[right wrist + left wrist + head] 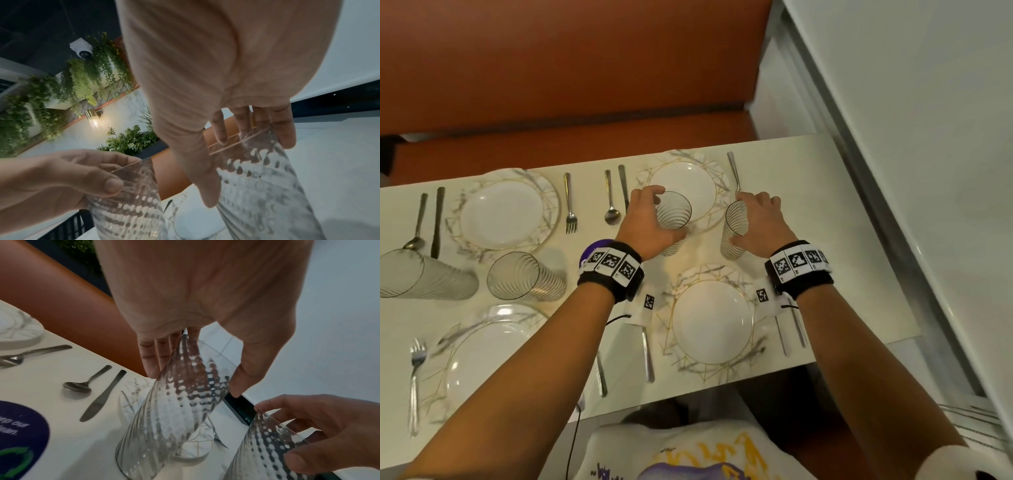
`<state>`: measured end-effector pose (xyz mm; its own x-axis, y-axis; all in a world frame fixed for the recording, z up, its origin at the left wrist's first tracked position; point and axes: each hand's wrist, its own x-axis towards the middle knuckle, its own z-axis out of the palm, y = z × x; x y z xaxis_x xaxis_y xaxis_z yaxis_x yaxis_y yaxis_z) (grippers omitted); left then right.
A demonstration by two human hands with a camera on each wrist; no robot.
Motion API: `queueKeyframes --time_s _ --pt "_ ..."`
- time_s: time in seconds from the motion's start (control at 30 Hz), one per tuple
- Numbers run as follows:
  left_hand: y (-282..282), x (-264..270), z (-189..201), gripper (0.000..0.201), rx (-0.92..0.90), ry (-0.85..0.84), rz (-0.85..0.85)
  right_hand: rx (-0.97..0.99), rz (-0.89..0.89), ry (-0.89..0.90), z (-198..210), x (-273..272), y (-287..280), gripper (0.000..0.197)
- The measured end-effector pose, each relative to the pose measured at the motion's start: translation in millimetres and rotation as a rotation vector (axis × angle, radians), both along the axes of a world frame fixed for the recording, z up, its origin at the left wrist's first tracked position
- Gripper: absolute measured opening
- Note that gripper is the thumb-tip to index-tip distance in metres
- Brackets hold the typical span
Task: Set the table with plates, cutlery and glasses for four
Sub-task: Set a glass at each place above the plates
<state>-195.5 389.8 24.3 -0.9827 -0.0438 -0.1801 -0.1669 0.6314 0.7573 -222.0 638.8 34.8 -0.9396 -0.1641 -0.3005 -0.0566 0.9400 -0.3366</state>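
Note:
Four white gold-lined plates lie on the white table [859,240]: far left [503,212], far right [688,178], near left [482,349], near right [712,318]. My left hand [666,214] grips a clear ribbed glass [674,219] near its rim, between the two right plates. My right hand [738,221] grips a second ribbed glass [734,233] just to the right. Both stand upright, bases low at the table; contact is unclear. The left wrist view shows thumb and fingers of the left hand [194,376] round its glass [174,410]. The right hand [246,168] holds its glass [267,194] likewise.
Two more glasses [421,277] [524,277] stand at the left. Forks, spoons and knives flank each plate, such as a fork [570,205], a spoon [611,202] and a knife [647,353]. A purple sticker [594,248] marks the table. Behind is an orange bench [585,85], at right a white wall [911,137].

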Motion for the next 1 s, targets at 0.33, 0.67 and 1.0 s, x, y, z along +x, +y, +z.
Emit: queueKeyframes --time_s 0.33,0.67,1.0 --pt "-18.3 21.9 -11.1 0.097 -0.031 -0.048 0.011 0.087 -0.048 0.002 -0.1 17.0 9.2 0.091" --pt "-16.8 22.8 -15.2 0.101 -0.049 -0.069 0.045 0.131 -0.061 -0.046 -1.5 19.0 16.3 0.087" --pt "-12.4 21.6 -13.5 0.101 -0.065 -0.105 0.047 0.174 -0.065 -0.031 -2.5 18.1 10.2 0.085"
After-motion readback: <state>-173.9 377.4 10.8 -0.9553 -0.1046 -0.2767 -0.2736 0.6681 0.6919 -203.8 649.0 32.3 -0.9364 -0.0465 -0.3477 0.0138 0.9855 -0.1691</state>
